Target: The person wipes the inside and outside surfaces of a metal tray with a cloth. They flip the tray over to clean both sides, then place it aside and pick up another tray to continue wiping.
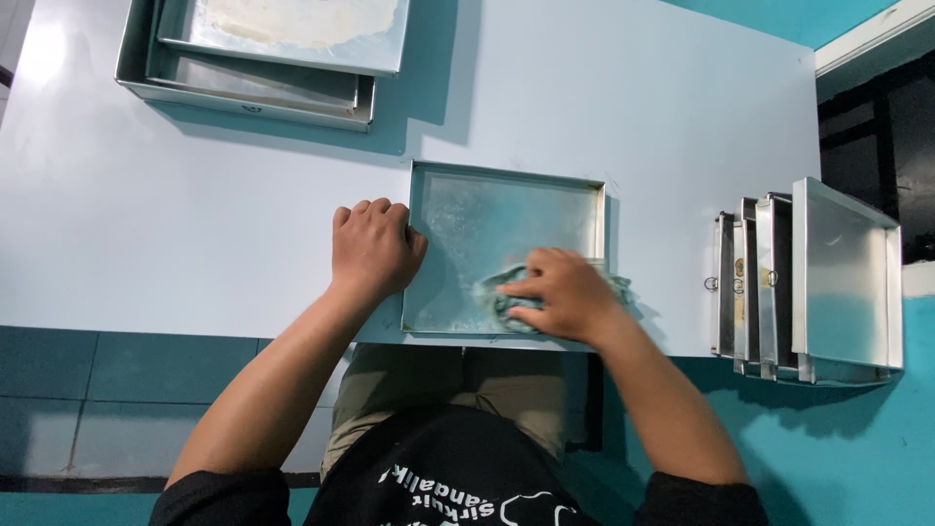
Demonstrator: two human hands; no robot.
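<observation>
Tray (487, 224) sits at the table's (195, 224) near edge, my left hand (373, 248) curled against its rim, my right hand (565, 292) pressing a bunched cloth (502, 302) into its near-right corner; I judge wiping midway, smears remaining.

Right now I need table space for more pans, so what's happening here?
A person presses a bluish cloth with the right hand against the inside of a shallow metal tray on the white table. The left hand steadies the tray's left rim. More trays stand on edge at the table's right end, and stacked trays sit at the far left, the top one holding something pale.
</observation>
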